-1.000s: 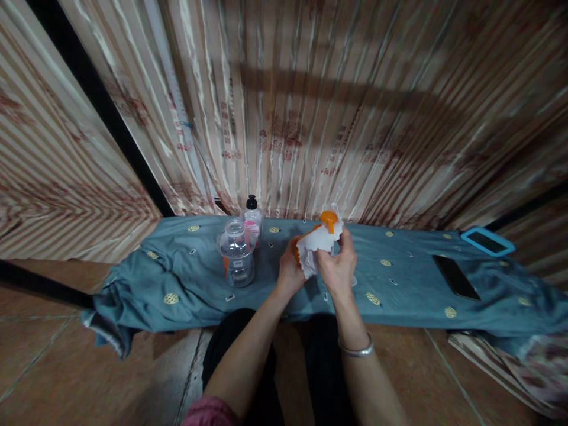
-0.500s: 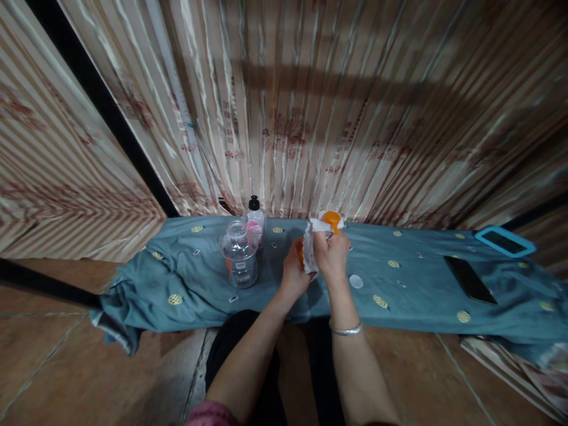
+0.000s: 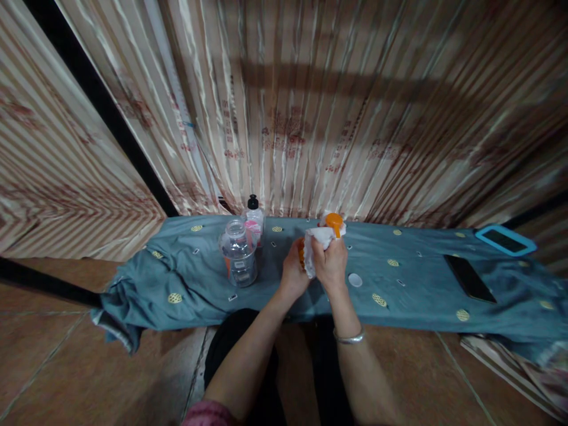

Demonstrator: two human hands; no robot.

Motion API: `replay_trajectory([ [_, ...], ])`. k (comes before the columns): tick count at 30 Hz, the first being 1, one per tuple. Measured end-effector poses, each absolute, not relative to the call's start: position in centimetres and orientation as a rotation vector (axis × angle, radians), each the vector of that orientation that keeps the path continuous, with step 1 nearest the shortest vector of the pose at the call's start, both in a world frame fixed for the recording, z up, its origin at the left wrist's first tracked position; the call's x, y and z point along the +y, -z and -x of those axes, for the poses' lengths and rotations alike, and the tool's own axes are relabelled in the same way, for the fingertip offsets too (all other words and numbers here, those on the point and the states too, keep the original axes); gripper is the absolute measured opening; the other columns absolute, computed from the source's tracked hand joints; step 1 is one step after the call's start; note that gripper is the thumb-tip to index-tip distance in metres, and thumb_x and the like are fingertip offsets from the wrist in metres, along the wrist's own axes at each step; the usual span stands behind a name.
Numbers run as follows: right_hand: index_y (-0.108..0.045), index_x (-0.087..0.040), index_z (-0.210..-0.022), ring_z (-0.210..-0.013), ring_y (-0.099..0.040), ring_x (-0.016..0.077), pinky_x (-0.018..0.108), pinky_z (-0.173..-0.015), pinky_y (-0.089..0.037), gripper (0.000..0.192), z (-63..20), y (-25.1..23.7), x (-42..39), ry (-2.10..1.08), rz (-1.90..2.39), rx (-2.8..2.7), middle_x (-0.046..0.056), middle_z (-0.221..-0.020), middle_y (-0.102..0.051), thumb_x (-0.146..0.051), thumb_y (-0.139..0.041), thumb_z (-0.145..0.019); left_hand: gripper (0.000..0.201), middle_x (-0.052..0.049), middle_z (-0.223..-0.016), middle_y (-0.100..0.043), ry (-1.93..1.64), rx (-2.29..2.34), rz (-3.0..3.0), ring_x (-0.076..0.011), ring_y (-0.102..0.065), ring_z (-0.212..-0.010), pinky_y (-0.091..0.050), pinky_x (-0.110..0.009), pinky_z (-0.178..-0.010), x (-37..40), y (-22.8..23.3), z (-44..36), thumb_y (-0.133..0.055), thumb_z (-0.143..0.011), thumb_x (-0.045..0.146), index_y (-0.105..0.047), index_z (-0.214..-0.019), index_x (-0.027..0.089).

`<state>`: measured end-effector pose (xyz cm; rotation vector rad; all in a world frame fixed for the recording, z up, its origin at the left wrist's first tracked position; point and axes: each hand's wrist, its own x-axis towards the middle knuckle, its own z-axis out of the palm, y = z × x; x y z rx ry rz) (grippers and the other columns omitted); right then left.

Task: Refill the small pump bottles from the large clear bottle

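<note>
My left hand (image 3: 294, 269) is closed around an orange object (image 3: 302, 253), mostly hidden by my fingers and a crumpled white tissue. The tissue (image 3: 312, 251) is gripped in my right hand (image 3: 331, 257) and pressed against the side of that orange object. Just beyond my right knuckles shows a round orange piece (image 3: 333, 222) with a narrow strip, and whitish material around it. Whether it joins the object in my left hand, I cannot tell. A small white disc (image 3: 355, 280) lies on the cloth to the right of my right hand.
Left of my hands stand a clear wide-bodied plastic bottle (image 3: 242, 263) and a squeeze bottle with a black cap (image 3: 252, 216). A dark phone (image 3: 469, 279) and a blue-framed device (image 3: 506, 241) lie rightward on the green cloth (image 3: 417, 296). A striped curtain (image 3: 288, 89) hangs behind.
My right hand has shifted slightly down with the tissue, which is more bunched over the orange object. The round orange piece appears slightly further right. My left hand stays nearly in place.
</note>
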<state>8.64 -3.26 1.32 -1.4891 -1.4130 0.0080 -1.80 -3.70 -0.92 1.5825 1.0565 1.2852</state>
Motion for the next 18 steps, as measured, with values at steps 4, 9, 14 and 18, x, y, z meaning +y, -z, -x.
replay_trajectory([
  [4, -0.062, -0.019, -0.127, -0.111, -0.065, 0.0233, 0.047, -0.094, -0.055, 0.039, -8.8, -0.9, -3.5, 0.065, 1.422, -1.394, 0.009, -0.127, -0.065, -0.044, -0.064, -0.096, 0.053, -0.011, -0.126, -0.070, -1.266, 1.085, -1.598, -0.0278, -0.070, -0.115, -0.055, -0.042, -0.101, -3.6, 1.0, 1.8, -0.074, -0.077, 0.023, -0.053, -0.125, 0.020],
  [9, -0.060, -0.020, -0.130, -0.116, -0.063, 0.0248, 0.049, -0.097, -0.054, 0.041, -8.6, 0.5, -4.0, 0.097, 1.402, -1.402, 0.010, -0.133, -0.062, -0.043, -0.064, -0.096, 0.049, -0.012, -0.128, -0.069, -1.254, 1.090, -1.632, -0.0277, -0.068, -0.119, -0.055, -0.042, -0.102, -3.3, 1.2, 2.0, -0.072, -0.079, 0.022, -0.054, -0.124, 0.020],
  [14, -0.065, -0.021, -0.122, -0.113, -0.065, 0.0226, 0.048, -0.098, -0.054, 0.033, -8.6, 3.1, -5.1, 0.057, 1.404, -1.459, 0.008, -0.128, -0.065, -0.042, -0.064, -0.097, 0.056, -0.014, -0.131, -0.067, -1.236, 1.063, -1.720, -0.0278, -0.066, -0.121, -0.054, -0.043, -0.105, -3.1, 1.3, 2.2, -0.073, -0.076, 0.021, -0.052, -0.128, 0.019],
  [18, -0.065, -0.020, -0.123, -0.110, -0.066, 0.0223, 0.047, -0.096, -0.055, 0.034, -9.2, 3.5, -5.3, -0.024, 1.407, -1.462, 0.008, -0.127, -0.066, -0.043, -0.064, -0.097, 0.062, -0.013, -0.134, -0.065, -1.232, 1.034, -1.742, -0.0277, -0.066, -0.122, -0.053, -0.044, -0.107, -3.1, 1.6, 2.4, -0.074, -0.073, 0.020, -0.050, -0.130, 0.019],
])
